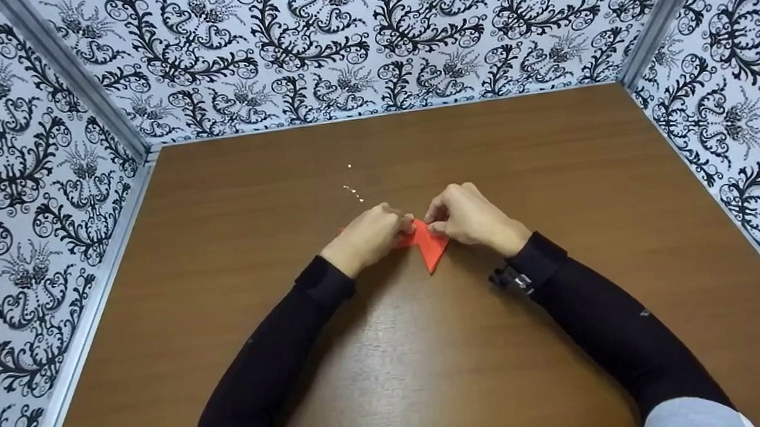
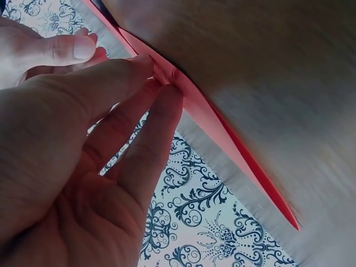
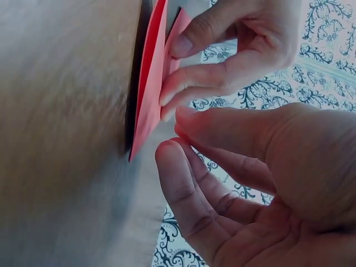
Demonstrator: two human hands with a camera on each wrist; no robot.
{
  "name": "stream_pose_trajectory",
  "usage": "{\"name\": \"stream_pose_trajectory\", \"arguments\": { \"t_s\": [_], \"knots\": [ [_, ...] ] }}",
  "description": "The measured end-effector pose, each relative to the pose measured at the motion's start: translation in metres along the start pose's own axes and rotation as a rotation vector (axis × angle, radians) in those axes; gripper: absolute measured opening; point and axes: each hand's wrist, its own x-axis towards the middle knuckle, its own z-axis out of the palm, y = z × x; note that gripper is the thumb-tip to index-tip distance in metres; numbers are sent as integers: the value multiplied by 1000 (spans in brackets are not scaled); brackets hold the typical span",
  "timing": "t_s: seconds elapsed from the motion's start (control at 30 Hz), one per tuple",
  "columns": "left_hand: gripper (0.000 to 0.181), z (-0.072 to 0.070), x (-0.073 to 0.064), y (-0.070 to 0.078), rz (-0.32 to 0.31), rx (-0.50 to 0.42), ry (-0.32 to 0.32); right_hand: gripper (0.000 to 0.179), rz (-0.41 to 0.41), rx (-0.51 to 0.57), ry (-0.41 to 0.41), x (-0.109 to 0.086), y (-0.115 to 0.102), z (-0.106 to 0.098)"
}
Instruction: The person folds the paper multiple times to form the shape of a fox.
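Note:
A folded piece of red paper (image 1: 431, 250) lies on the brown table between the two hands, one pointed flap aimed toward the person. The left hand (image 1: 368, 235) covers its left part and pinches a fold with thumb and fingertips; in the left wrist view the paper (image 2: 217, 125) stretches past them as a long, thin, layered strip. The right hand (image 1: 471, 215) is at the paper's right edge. In the right wrist view this right hand (image 3: 245, 167) has its thumb and fingers bent loosely toward each other, just off the paper (image 3: 147, 111), with nothing seen between them.
Small white specks (image 1: 353, 191) lie on the table (image 1: 244, 178) beyond the left hand. Patterned black-and-white panels (image 1: 315, 45) with grey metal posts (image 1: 670, 1) enclose the back and sides. A small dark device (image 1: 515, 279) sits at the right wrist.

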Motion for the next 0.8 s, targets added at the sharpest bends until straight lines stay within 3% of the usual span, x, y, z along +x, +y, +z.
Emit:
{"name": "stream_pose_trajectory", "arguments": {
  "t_s": [0.33,0.8],
  "knots": [
    [14,1,1,-2,50,-3,20,7,-1,-9,-29,-2,-4,11],
    [13,3,-2,-3,10,-52,20,8,5,-39,2,-5,-3,15]
  ]
}}
